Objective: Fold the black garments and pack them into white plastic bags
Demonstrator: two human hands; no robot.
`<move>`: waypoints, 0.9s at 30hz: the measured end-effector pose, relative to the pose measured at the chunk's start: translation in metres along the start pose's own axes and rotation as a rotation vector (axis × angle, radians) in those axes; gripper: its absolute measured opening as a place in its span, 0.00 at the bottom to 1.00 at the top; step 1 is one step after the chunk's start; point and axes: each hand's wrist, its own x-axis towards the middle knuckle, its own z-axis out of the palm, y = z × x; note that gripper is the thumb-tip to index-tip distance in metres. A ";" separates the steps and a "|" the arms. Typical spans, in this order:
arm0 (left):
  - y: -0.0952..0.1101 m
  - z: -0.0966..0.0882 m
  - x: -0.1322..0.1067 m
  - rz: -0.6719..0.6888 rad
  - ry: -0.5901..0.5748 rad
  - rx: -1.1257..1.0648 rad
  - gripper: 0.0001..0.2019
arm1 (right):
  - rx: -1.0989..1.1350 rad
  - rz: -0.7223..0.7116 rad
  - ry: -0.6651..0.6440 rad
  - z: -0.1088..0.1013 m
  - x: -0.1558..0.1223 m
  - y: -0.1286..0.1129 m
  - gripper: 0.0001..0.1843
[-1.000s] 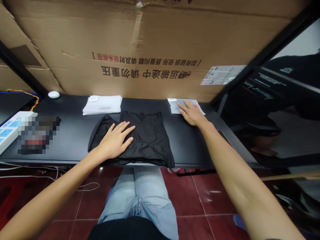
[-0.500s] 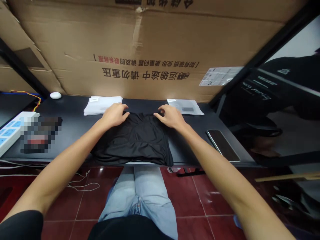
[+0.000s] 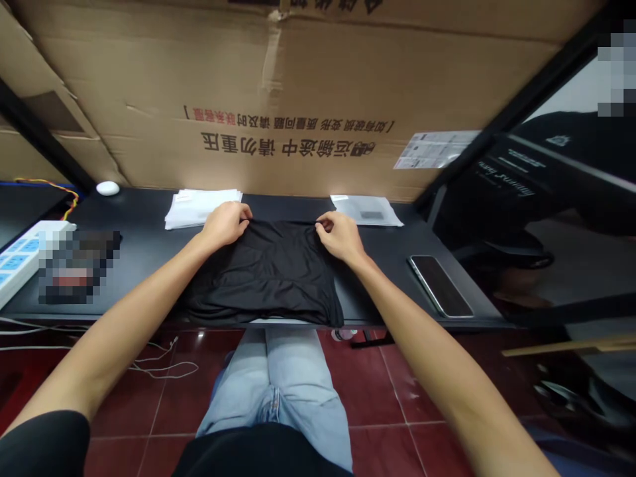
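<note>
A folded black garment (image 3: 271,275) lies on the black table (image 3: 144,258) in front of me, its near edge hanging slightly over the table's front. My left hand (image 3: 224,223) is closed, pinching the garment's far left corner. My right hand (image 3: 338,235) is closed too, pinching its far right corner. Both hands hold the far edge taut between them.
A stack of white plastic bags (image 3: 201,207) lies behind the garment at left, a single clear bag (image 3: 368,210) at right. A phone (image 3: 440,285) rests face up at the table's right. A power strip (image 3: 20,255) and a white round object (image 3: 108,188) sit at left. A cardboard wall (image 3: 298,99) backs the table.
My right hand left the clear bag and my left hand left the garment's middle; both went to the garment's far edge and closed on its corners.
</note>
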 end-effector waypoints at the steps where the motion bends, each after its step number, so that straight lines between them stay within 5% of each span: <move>1: -0.001 -0.001 0.000 0.023 0.002 -0.014 0.13 | 0.017 -0.012 0.019 -0.001 -0.002 0.000 0.08; 8: -0.003 -0.019 -0.025 0.278 0.020 -0.018 0.14 | 0.136 -0.089 0.072 -0.023 -0.029 -0.008 0.08; 16: 0.007 -0.039 -0.091 0.497 -0.068 0.061 0.13 | 0.142 -0.291 -0.204 -0.049 -0.082 -0.011 0.10; 21: 0.001 -0.031 -0.098 0.554 -0.185 0.097 0.09 | 0.052 -0.385 -0.333 -0.052 -0.092 -0.011 0.19; 27: -0.001 -0.036 -0.103 0.533 -0.207 0.057 0.12 | -0.031 -0.446 -0.385 -0.063 -0.090 -0.016 0.10</move>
